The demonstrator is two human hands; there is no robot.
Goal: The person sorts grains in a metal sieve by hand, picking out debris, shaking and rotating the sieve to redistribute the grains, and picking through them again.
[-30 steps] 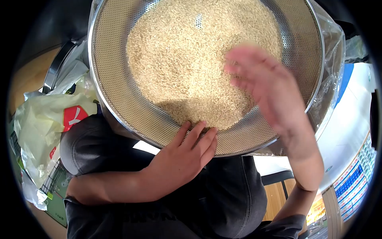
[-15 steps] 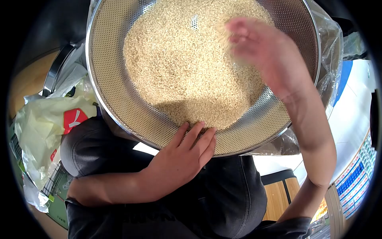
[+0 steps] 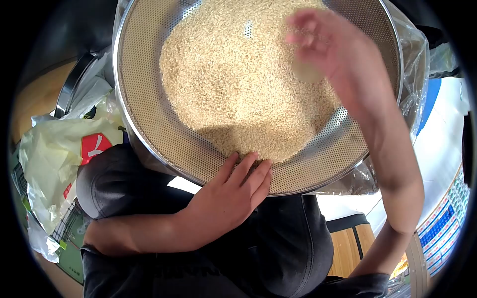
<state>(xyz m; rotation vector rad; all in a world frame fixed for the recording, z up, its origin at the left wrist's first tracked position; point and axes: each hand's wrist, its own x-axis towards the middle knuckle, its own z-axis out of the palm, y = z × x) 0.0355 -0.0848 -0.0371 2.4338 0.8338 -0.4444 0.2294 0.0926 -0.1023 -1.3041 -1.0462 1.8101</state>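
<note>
A wide perforated metal sieve (image 3: 145,114) rests over my lap, with a broad heap of pale brownish rice grains (image 3: 233,84) spread inside. My left hand (image 3: 229,191) lies across the near rim, fingers stretched and slightly apart, its fingertips touching the near edge of the heap. Over the right side of the rice is my right hand (image 3: 338,54), smeared by motion. Its fingers look half curled and apart, and a blurred rice-coloured patch shows just below them; whether grains remain in the palm is hidden.
Clear plastic (image 3: 415,64) surrounds the sieve's outside. A pale yellow bag (image 3: 49,164) with a red logo lies to the left, beside a dark metal-rimmed round object (image 3: 74,84). A wooden surface with black strips (image 3: 348,248) is at lower right, near printed sheets (image 3: 442,231).
My right hand has shifted slightly up and right over the rice. The sieve appears a little further right in view; my left hand stays at the rim.
</note>
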